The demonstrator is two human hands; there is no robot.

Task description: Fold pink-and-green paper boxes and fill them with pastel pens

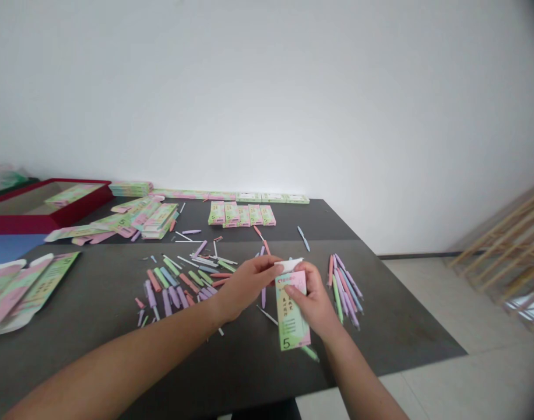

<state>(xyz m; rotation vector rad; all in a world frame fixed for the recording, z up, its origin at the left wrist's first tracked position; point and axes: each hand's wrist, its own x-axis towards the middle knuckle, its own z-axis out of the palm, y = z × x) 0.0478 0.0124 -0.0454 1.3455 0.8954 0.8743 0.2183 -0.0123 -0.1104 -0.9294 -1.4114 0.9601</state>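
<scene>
A small pink and green pen box (293, 318) marked with a 5 is held upright above the near part of the table. My right hand (313, 297) wraps its upper right side, thumb across the front. At the top, the fingers of my left hand (253, 280) pinch the white end flap (288, 265). Whether anything is inside the box is hidden. Close to my right hand lies a bunch of pastel pens (345, 289). Left of the box, loose pen barrels (175, 294) and thin white refills (201, 261) are scattered, partly behind my left forearm.
Several filled-out boxes (243, 214) sit toward the back, with a row of boxes (249, 197) along the wall. Flat cartons (131, 219) are piled at left, more (26, 291) nearer. A red tray (52, 219) stands back left. The table edge (415, 303) slants down at right.
</scene>
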